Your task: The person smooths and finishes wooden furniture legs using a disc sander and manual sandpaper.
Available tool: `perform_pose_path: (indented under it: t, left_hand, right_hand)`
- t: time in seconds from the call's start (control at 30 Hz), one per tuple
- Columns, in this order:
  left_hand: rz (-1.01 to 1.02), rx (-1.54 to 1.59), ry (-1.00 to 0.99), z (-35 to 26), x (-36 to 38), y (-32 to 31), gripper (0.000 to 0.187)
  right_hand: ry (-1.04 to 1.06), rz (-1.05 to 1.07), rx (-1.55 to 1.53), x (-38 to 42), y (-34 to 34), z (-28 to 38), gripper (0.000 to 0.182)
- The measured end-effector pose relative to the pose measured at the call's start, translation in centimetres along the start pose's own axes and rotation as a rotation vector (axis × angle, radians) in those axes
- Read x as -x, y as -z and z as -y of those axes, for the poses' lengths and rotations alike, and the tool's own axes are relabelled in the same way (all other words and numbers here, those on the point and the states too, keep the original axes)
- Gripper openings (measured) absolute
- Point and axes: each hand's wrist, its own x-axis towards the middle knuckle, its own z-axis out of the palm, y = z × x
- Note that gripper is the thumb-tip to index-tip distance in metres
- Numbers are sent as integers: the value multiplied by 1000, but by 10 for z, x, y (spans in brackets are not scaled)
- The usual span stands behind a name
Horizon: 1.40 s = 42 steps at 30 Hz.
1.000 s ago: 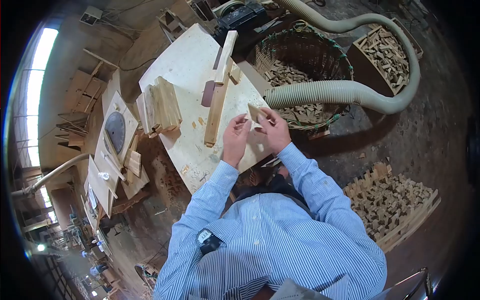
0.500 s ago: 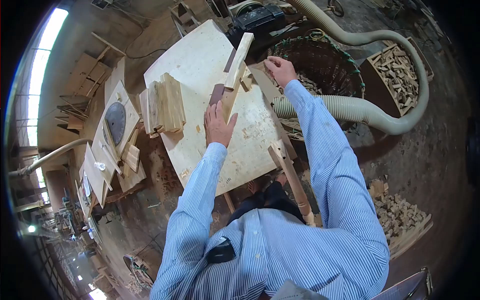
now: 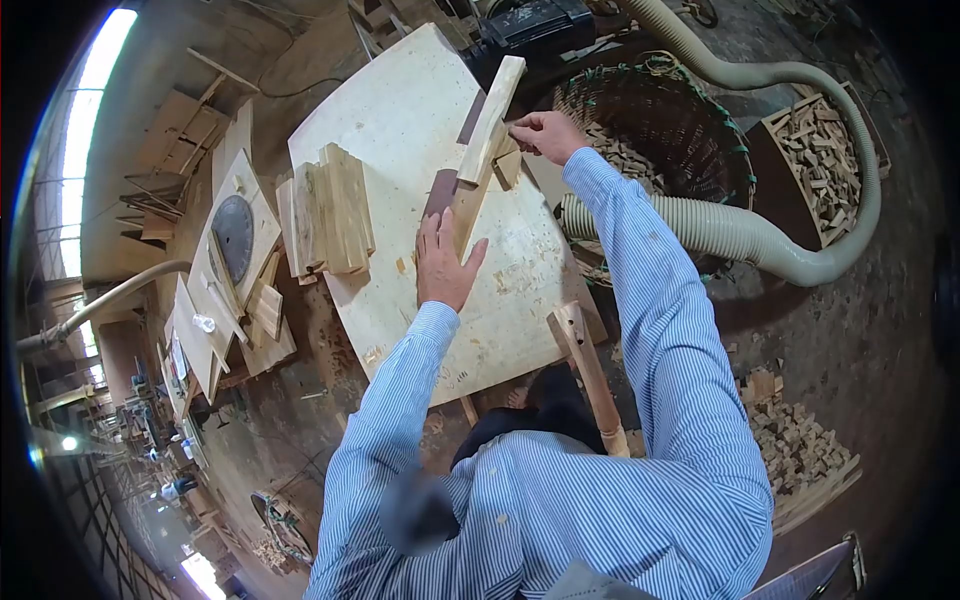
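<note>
My left hand [image 3: 445, 262] lies open on the near end of a wooden strip [image 3: 465, 222], fingers stretched and thumb spread. Its fingertips are by a dark reddish-brown strip [image 3: 443, 190]. My right hand [image 3: 552, 135] is closed, thumb and forefinger pinched at the right side of a pale wooden bar [image 3: 493, 120] set over the worktable. What those fingertips hold, if anything, cannot be made out. Just below them a small wood block [image 3: 508, 170] sits against the bar. All of this rests on a pale worktable [image 3: 400, 110] sprinkled with wood chips.
A stack of boards [image 3: 332, 215] stands on the table's left. At the right are a wicker basket [image 3: 735, 150] with offcuts, a ribbed hose [image 3: 710, 222] and a box of wood pieces [image 3: 815, 165]. A wooden post [image 3: 592, 385] rises by the table's near edge. A motor [image 3: 530, 30] is behind.
My right hand has moved left to the side of the pale bar, its fingers now against it. My left hand stays on the wooden strip. The whole view has shifted slightly.
</note>
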Motion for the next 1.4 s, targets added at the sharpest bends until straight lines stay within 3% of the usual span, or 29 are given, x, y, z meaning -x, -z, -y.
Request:
perform_pose_path:
  t: [0.1,0.23,0.73,0.8,1.07,1.17,1.23,1.27,1.33,1.4]
  left_hand:
    - [-3,22,-8,3,-1,-1,83]
    - [6,8,-2,1,0,0,81]
    - [-7,21,-23,2,0,-1,83]
    - [0,19,-24,0,0,1,83]
    - [-6,-1,-51,-4,1,-2,86]
    - [4,7,-22,-6,3,0,85]
    - [3,6,-17,-8,3,1,82]
    - [0,8,-21,-8,3,1,82]
    - [-21,25,-37,-5,4,-1,83]
    - [-22,28,-32,-4,4,0,83]
  right_hand:
    - [-20,17,144,-1,-2,5,35]
    - [76,13,108,-22,-9,-28,36]
    - [82,-84,319,9,-15,9,43]
    - [216,-108,361,8,-21,-2,45]
    - [167,-156,514,13,-25,7,48]
    - [75,-136,589,20,-25,16,54]
    - [59,-50,457,23,-20,15,72]
    - [61,-54,459,24,-20,11,72]
    - [101,-212,323,26,-24,-3,91]
    - [57,-259,297,38,-14,-6,94]
